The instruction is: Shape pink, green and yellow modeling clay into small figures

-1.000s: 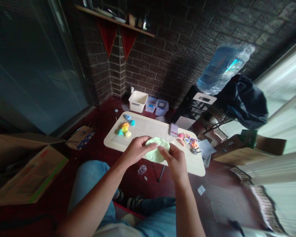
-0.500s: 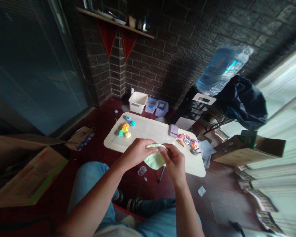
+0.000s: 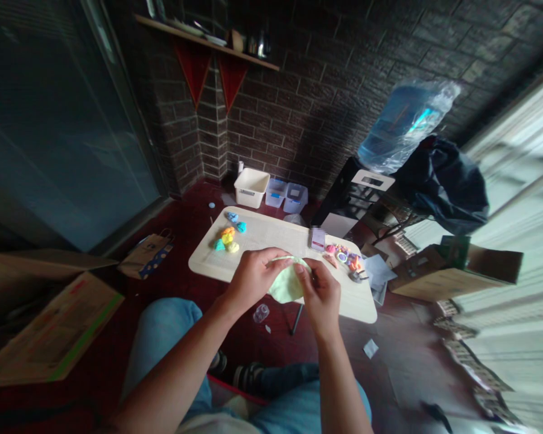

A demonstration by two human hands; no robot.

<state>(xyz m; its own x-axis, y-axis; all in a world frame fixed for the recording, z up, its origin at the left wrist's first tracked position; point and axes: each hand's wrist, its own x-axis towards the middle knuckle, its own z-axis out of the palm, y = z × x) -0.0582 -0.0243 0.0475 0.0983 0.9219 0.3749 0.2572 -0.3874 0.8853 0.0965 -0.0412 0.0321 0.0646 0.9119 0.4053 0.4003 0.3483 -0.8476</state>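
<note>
A flattened piece of pale green modelling clay (image 3: 286, 286) hangs between my two hands, over the near edge of the white table (image 3: 271, 232). My left hand (image 3: 254, 274) pinches its upper left rim with thumb and fingers. On the other side, my right hand (image 3: 320, 289) grips the upper right rim, its thumb lying on the sheet's face. Some fingertips are hidden behind the clay. Lumps of blue clay (image 3: 232, 216), yellow clay (image 3: 227, 238), teal clay (image 3: 219, 245) and pale yellow clay (image 3: 233, 247) lie on the table's left part.
A phone (image 3: 317, 239) and small colourful clay pieces (image 3: 342, 255) occupy the table's right side. Behind stand a cream bin (image 3: 251, 188), clear boxes (image 3: 285, 194) and a water dispenser (image 3: 353, 193). Cardboard boxes (image 3: 457, 271) flank the table. A clear cup (image 3: 261, 313) lies on the floor.
The clay's upper rim, folded toward me before, now looks flatter and more spread. Both hands stay on it, with the right thumb shifted slightly. The view has moved a little.
</note>
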